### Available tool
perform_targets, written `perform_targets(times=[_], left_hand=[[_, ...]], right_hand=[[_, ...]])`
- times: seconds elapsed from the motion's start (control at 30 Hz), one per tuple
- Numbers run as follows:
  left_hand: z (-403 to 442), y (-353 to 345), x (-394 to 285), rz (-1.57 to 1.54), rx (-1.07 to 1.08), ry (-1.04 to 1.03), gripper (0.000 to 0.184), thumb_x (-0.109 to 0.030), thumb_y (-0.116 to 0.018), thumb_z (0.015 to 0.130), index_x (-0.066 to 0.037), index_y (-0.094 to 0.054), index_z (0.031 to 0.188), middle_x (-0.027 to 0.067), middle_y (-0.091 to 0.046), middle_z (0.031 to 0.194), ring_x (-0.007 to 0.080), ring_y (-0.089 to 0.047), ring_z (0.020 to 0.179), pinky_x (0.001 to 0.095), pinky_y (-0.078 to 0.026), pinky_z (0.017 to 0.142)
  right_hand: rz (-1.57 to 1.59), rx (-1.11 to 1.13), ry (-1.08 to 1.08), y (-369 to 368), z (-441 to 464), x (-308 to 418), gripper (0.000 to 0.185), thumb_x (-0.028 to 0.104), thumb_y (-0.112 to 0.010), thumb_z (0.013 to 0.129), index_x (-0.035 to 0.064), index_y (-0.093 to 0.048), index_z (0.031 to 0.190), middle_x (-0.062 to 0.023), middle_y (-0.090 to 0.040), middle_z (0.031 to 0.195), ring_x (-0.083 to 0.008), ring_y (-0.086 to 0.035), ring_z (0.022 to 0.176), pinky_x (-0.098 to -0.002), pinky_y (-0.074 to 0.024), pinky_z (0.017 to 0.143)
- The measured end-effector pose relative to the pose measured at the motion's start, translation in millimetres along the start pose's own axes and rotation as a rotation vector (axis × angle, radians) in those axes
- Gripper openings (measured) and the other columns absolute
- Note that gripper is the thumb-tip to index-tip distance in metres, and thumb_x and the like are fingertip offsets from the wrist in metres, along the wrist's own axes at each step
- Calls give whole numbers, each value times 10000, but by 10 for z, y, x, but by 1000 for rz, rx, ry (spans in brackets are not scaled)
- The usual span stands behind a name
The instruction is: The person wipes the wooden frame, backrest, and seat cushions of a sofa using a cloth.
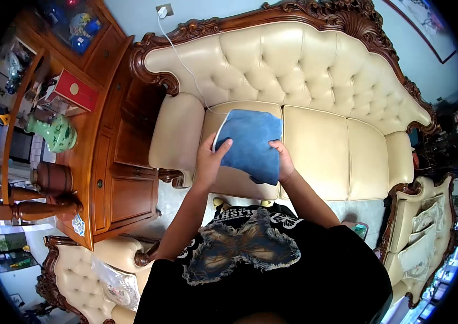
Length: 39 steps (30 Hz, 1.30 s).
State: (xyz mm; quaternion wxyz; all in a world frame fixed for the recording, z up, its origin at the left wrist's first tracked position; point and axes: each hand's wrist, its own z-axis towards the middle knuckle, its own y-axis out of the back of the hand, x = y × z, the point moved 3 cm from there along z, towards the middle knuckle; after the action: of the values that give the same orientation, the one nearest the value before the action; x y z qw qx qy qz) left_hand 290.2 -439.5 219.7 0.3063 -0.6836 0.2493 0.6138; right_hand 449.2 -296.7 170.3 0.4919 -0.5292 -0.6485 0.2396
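Currently, the blue cloth (250, 143) is at frame centre, apparently folded compact but not set down; your left hand (207, 162) and right hand (286, 162), partly closed, grip its opposite edges, thumbs on top

Both forearms reach forward, left hand (211, 157) and right hand (284, 161) apart, thumbs angled inward.

Centre: cloth (249, 141) between left hand (210, 159) and right hand (287, 161), before the sofa (315, 146). Upper left: wall socket (168, 9), with cord (177, 52) leading down across the backrest (288, 59). Left of the sofa: cabinet (131, 201), with box (77, 93), vase (60, 134) and tub (53, 178) on top. Lower left: armchair (69, 264), with bag (115, 283). Lower right: another seat (401, 237), with cushions (419, 256). Upper right: framed picture (428, 19) on the wall (407, 48).
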Motion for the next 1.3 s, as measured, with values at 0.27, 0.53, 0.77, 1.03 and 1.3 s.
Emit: perform_targets(times=[0.27, 0.53, 0.77, 1.03, 1.3], left_hand=[[66, -1391, -39, -172, 381, 233, 337, -170, -781, 887, 20, -667, 1140, 31, -691, 1027, 99, -625, 920, 274, -507, 794], [-547, -2907, -220, 461, 322, -812, 297, -40, -806, 738, -43, -727, 1024, 103, -675, 940, 250, -672, 797, 325, -531, 700], [-807, -3449, -166, 388, 784, -784, 331, 91, -713, 699, 8, -714, 1019, 128, -678, 920, 260, -672, 797, 315, -534, 707], [-839, -3889, -320, 486, 1405, -794, 294, -7, -718, 749, -73, -752, 1033, 108, -669, 867, 209, -662, 781, 313, -510, 672], [-266, -3874, -428, -469, 1270, 639, 525, -386, -411, 1062, -17, -501, 1424, 154, -597, 1369, 309, -624, 1178, 425, -491, 1048]], right_hand=[[-91, -21, 253, 746, -1061, 647, 576, 90, -610, 849, -12, -464, 1397, -176, -608, 1304, -307, -617, 1174, -470, -489, 1035], [265, -163, 629, 1634, -2183, 769, 416, 48, -600, 921, -2, -529, 1328, -124, -649, 1259, -260, -650, 1116, -412, -485, 1046], [93, -475, 757, 1962, -2857, 484, 639, -20, -761, 810, 34, -488, 1385, -127, -611, 1314, -236, -600, 1205, -398, -502, 1019], [-1346, -863, 810, 1389, -3561, 544, 924, 236, -931, 661, 114, -480, 1458, -151, -437, 1516, -309, -450, 1369, -405, -360, 1145], [-491, -564, 754, 1127, -3376, 433, 297, 232, -749, 914, 34, -726, 1133, -45, -748, 1050, -115, -676, 945, -295, -518, 917]])
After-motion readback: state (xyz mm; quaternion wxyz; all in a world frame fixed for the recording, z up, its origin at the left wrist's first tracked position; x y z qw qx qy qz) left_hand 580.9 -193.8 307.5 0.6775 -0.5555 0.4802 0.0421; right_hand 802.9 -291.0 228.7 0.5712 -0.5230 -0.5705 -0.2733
